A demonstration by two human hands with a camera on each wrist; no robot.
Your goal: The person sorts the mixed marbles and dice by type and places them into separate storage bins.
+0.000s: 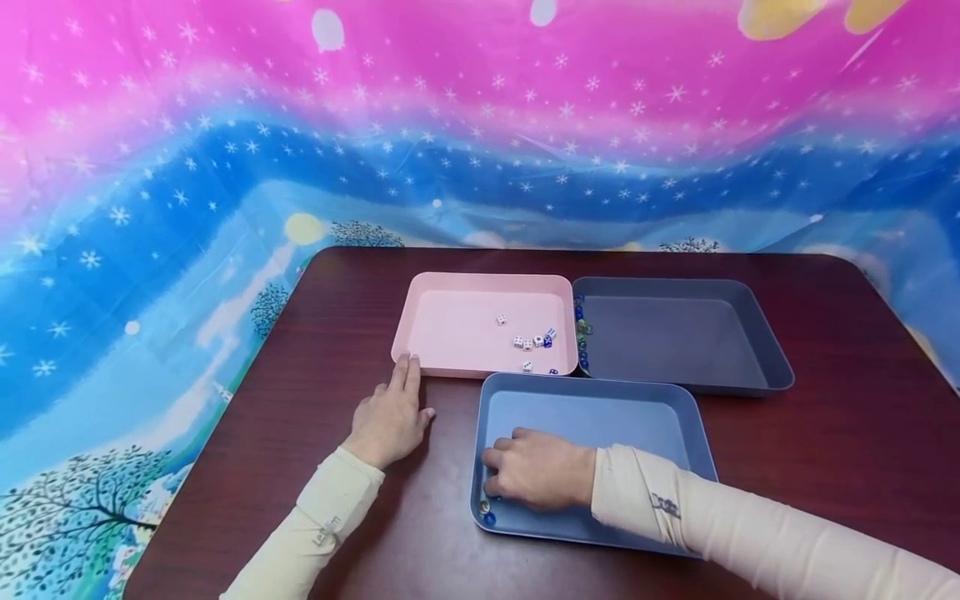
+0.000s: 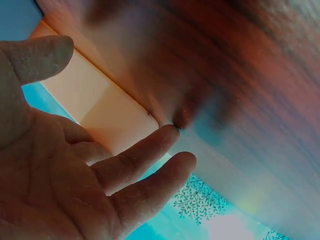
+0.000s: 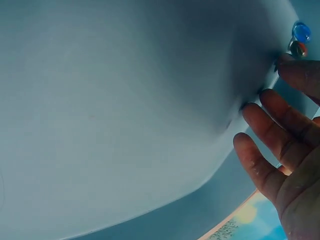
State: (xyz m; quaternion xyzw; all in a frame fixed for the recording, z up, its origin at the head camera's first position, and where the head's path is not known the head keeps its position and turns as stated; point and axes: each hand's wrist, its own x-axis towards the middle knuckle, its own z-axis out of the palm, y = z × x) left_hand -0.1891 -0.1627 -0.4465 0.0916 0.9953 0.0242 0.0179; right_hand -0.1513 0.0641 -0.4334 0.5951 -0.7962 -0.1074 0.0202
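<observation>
My left hand (image 1: pixel 388 417) rests its outstretched fingertips at the front left corner of the pink tray (image 1: pixel 457 284). In the left wrist view its fingers are spread and the palm holds nothing. Inside the blue-grey tray (image 1: pixel 585 404), my right hand (image 1: pixel 542 472) reaches to the left wall, its fingertips touching down along the edge. Beside the right thumb, a blue marble (image 3: pixel 302 32) and a reddish marble (image 3: pixel 298 48) sit against that wall, near the front left corner. No object shows between the right thumb and fingers, though the fingertips are in shadow.
Several dice (image 1: pixel 527 343), white and blue, lie in the right part of the pink tray. A dark grey tray (image 1: pixel 660 333) stands to its right, with several marbles (image 1: pixel 583 329) along its left wall. All three trays stand on a brown table (image 1: pixel 847 433).
</observation>
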